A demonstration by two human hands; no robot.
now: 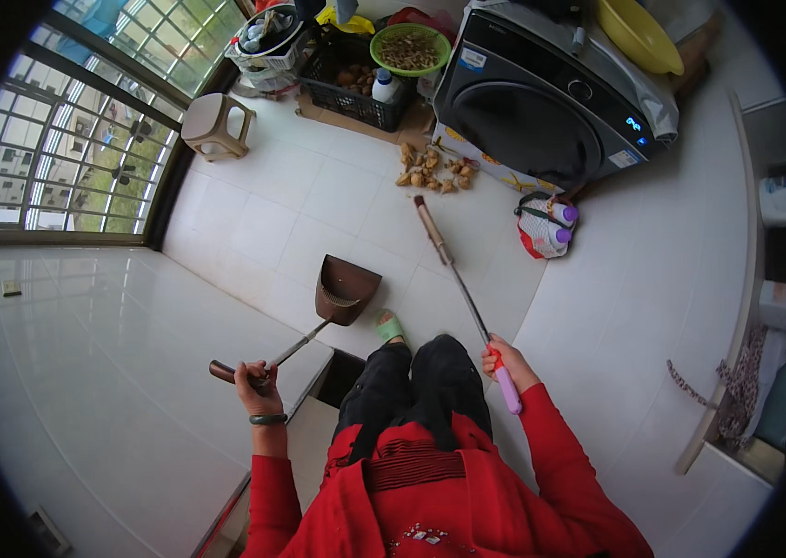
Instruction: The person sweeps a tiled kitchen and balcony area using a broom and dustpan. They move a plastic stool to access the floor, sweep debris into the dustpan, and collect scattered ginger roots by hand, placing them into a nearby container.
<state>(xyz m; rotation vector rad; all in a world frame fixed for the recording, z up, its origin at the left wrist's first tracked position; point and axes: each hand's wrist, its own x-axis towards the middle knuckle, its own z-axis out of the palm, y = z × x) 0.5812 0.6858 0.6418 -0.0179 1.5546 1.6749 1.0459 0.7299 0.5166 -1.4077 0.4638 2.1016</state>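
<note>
My left hand (258, 389) grips the handle of a long-handled brown dustpan (358, 273), whose pan rests on the tiled floor ahead of my feet. A comb-like row of teeth shows near the back of the pan. In my right hand (510, 363) is the pink and red grip of a broom (466, 293) with a metal shaft. The broom's head (429, 222) points away from me, close to a loose group of brown root vegetables or bulbs (428, 171) on the floor. Their exact kind is hard to tell.
A front-loading washing machine (525, 125) stands at the far right, with a bag of purple-capped bottles (546, 224) beside it. Further back are a black crate (358, 101), a green basket (410, 50) and a plastic stool (217, 125). A barred window (72, 153) lies left.
</note>
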